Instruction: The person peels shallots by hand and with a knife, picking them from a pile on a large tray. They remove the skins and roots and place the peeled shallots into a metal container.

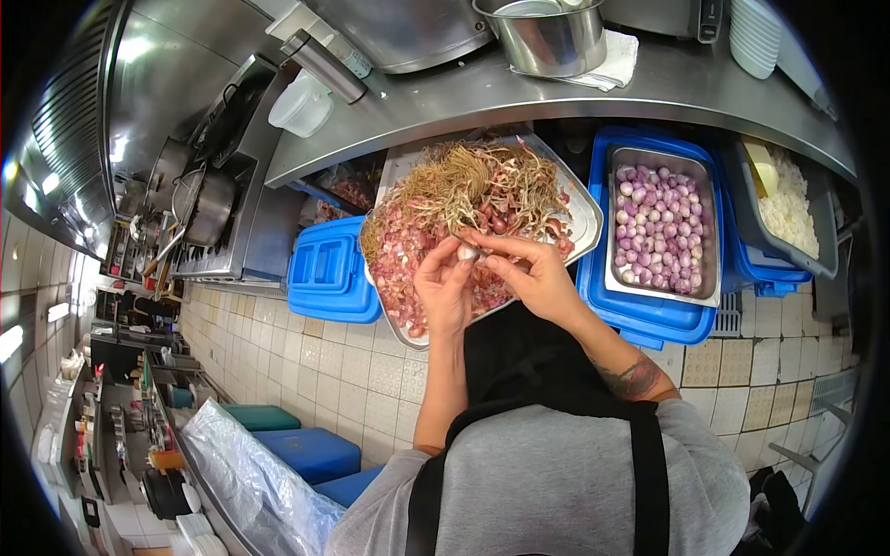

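Both my hands meet over a large metal tray (pixel 584 222). My left hand (pixel 445 285) pinches a small shallot (pixel 467 252) from the left side. From the right, my right hand (pixel 530 276) has its thumb and forefinger closed on the same shallot. Below them, the tray is heaped with pinkish shallot skins (pixel 408 236) and, toward the back, dry stringy roots and stalks (pixel 464 185). A few unpeeled shallots (pixel 499 224) lie among the stalks just beyond my fingers.
To the right, a steel pan (pixel 616 278) of peeled purple shallots rests on a blue lid (pixel 598 310). A grey bin (pixel 816 264) with chopped white pieces stands farther right. A steel counter (pixel 445 116) with a pot (pixel 547 42) runs across the back. Another blue lid (pixel 324 269) sits left.
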The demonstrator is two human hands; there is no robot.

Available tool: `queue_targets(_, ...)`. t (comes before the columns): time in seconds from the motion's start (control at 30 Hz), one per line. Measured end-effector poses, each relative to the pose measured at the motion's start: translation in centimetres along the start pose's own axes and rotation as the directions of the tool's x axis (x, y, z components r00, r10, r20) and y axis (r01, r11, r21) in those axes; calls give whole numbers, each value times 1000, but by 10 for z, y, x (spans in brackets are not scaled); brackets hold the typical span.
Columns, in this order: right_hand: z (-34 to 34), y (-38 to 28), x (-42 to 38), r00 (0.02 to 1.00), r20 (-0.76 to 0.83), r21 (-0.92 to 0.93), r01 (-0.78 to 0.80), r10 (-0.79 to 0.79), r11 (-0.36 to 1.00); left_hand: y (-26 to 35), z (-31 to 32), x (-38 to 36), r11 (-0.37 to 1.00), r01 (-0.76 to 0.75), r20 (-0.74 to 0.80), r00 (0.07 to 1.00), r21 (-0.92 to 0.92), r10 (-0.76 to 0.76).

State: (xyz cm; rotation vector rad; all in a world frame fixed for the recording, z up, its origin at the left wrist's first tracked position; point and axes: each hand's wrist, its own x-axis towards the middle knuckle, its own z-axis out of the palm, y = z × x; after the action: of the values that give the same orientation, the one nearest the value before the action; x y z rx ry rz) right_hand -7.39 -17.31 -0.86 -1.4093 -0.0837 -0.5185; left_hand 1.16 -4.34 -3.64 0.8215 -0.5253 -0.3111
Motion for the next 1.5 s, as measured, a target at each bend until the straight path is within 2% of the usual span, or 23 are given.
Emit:
queue_targets(0.13, -5, -1, 1, 998, 10, -71, -62, 62, 996, 2, -3, -2, 1000, 31, -1, 1000, -6, -31)
queue_targets(0.23, -10, 3, 1, 948, 88, 227, -318, 306, 921, 6, 3, -3, 996, 74, -37, 996, -45, -76)
queue_targets(0.33, -11, 10, 6, 958, -49, 318, -252, 282, 914, 11, 10, 0, 984, 135, -95, 985, -116, -146)
queue_targets(0.43, -12, 16, 8, 962, -128, 193, -215, 242, 957, 17, 12, 4, 976, 169, -79, 980, -140, -181)
queue_targets(0.53, -13, 8, 5, 982, -79, -31, -174, 171, 984, 16, 8, 5, 976, 197, -80, 976, -93, -205)
queue_targets(0.63, -9, 7, 5, 1000, 11, -115, 4, -2, 993, 13, 1, 3, 980, 198, -74, 977, -26, -200)
queue_targets(0.73, -11, -1, 4, 992, 112, -206, 83, -60, 975, 18, 2, 5, 983, 182, -68, 981, -18, -183)
queue_targets(0.83, -11, -4, 6, 980, 151, -182, 159, -132, 970, 23, 7, 6, 989, 139, -82, 988, 53, -134)
queue_targets(1.03, -15, -11, 6, 976, 216, -114, 67, -41, 991, 19, -5, 4, 994, 106, -67, 992, 14, -105)
queue_targets(1.13, -9, -11, 4, 983, 148, -159, 130, -107, 979, 17, -2, 3, 996, 93, -76, 993, -7, -94)
queue_targets(1.23, -2, -6, 0, 992, 57, -108, 116, -110, 987, 15, 1, 0, 995, 95, -85, 992, 3, -94)
queue_targets(1.33, -1, -2, -2, 985, 6, -190, 172, -174, 967, 13, 1, -3, 995, 95, -108, 990, 24, -92)
queue_targets(1.43, -2, -5, -3, 999, 39, -18, -38, 38, 999, 16, 1, -3, 993, 118, -87, 990, 28, -115)
queue_targets(1.5, -13, 2, 0, 949, 201, 334, -299, 243, 894, 22, 7, -3, 987, 146, -59, 988, 67, -142)
